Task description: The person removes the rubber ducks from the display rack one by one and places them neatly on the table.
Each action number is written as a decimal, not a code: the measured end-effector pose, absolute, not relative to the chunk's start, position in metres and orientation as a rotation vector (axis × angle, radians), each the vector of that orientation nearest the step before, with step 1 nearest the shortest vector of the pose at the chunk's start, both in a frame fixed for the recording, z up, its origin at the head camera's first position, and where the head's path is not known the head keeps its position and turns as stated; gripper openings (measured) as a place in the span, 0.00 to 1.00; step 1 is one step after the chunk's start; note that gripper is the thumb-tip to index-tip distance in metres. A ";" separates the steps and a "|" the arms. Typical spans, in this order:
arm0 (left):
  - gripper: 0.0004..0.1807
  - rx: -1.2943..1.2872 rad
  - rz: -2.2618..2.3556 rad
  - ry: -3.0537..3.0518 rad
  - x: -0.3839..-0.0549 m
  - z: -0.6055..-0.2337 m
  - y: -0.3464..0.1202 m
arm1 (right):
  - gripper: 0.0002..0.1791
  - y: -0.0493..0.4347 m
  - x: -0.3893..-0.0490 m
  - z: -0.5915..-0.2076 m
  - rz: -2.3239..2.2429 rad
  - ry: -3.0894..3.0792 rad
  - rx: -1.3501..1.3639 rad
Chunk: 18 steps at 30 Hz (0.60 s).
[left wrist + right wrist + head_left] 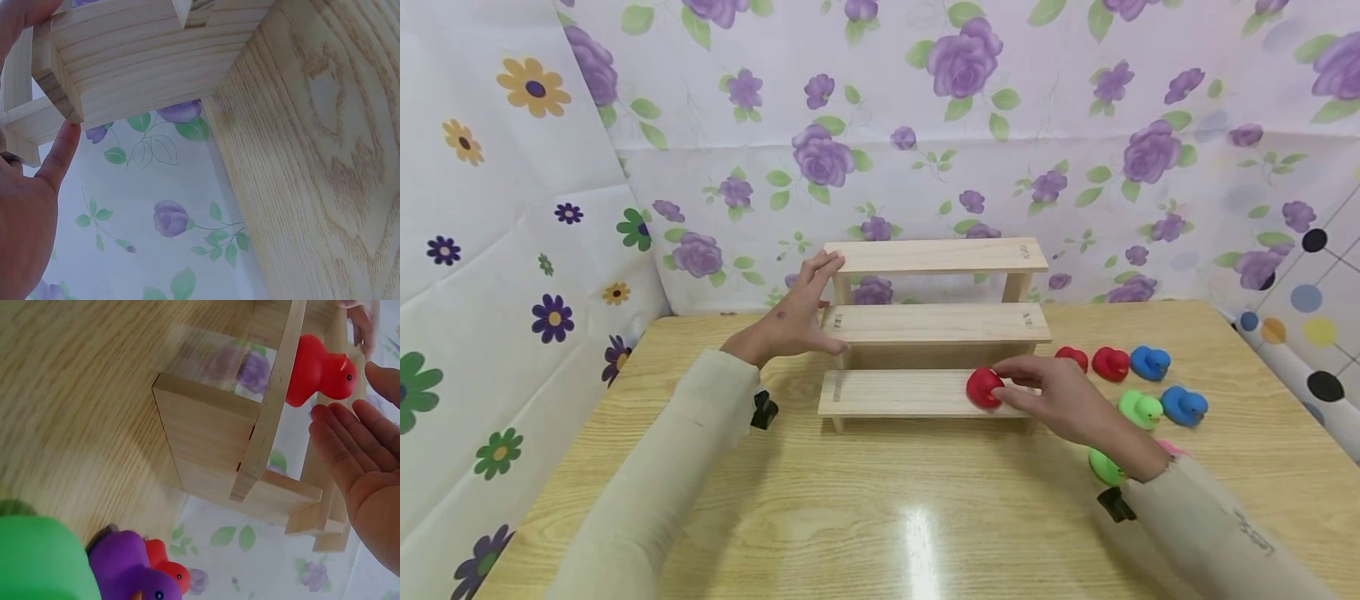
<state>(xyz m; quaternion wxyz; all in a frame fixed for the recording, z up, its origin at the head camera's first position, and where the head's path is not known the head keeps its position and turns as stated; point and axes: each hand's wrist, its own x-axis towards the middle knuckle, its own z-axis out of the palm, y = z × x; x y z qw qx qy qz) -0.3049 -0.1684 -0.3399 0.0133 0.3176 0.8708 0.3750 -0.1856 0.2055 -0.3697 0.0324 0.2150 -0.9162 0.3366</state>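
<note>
A three-tier wooden shelf (910,323) stands on the table, its boards stepping up toward the back. My left hand (801,312) grips its left end, fingers at the top board and thumb at the middle board's front edge; in the left wrist view the thumb (61,153) meets a board corner. On the lowest board, toward its right end, sits a red toy duck (983,389). My right hand (1063,396) is right beside this duck. In the right wrist view its fingers (340,440) are extended and spread from the thumb, close to the duck's head (339,378).
Right of the shelf stand several toy ducks: red ducks (1111,364), blue ducks (1184,406), green ducks (1141,409) and a pink one partly behind the right wrist. A purple duck (128,565) shows in the right wrist view. Flowered cloth (880,158) hangs behind the table.
</note>
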 end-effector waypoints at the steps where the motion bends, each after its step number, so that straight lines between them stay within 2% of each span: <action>1: 0.69 0.987 1.166 2.716 -0.305 -0.340 -0.168 | 0.19 0.205 -0.187 -0.370 1.042 -2.819 0.665; 18: 0.69 0.980 1.160 2.719 -0.305 -0.341 -0.168 | 0.18 0.198 -0.191 -0.369 1.059 -2.883 0.642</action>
